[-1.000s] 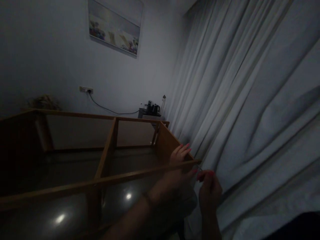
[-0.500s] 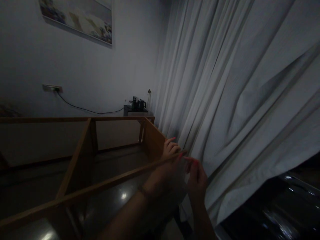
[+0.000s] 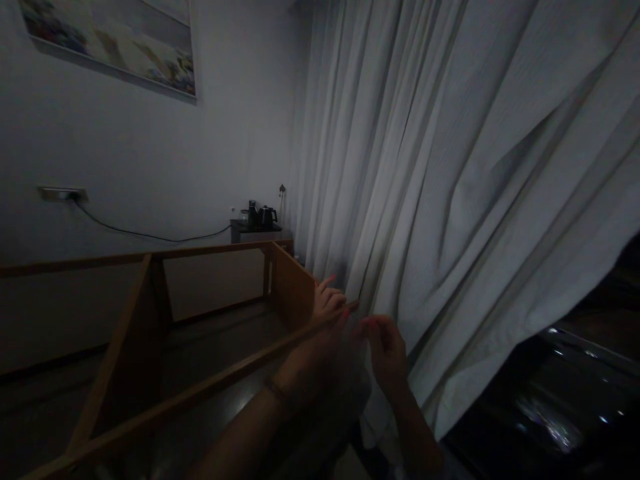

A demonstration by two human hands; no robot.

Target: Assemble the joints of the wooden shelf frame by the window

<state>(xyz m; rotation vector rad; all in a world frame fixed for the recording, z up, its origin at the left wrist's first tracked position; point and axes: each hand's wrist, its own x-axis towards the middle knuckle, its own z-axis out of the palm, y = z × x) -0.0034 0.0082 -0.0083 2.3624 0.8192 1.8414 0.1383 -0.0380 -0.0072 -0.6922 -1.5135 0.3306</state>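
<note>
A brown wooden frame (image 3: 225,378) with open compartments stretches across the left and middle. My left hand (image 3: 327,301) is closed around its near rail close to the right corner, fingers on the far side and thumb on the near side. My right hand (image 3: 387,350) is just right of that corner, thumb and fingertips pinched together. Whatever it pinches is too dark and blurred to name. Beneath the corner, between my hands, a greyish see-through patch (image 3: 353,363) shows, perhaps thin plastic. A band circles my left wrist.
A long pale curtain (image 3: 430,173) hangs close on the right. Behind the frame, a small cabinet (image 3: 260,235) holds a black kettle (image 3: 267,215). Its cord runs to a wall socket (image 3: 63,194). A dark glossy object (image 3: 555,393) lies at lower right.
The view has turned slightly right, so the scene sits further left. My right hand's pinched fingertips have shifted slightly relative to the rail's end; my left hand keeps its place on the rail.
</note>
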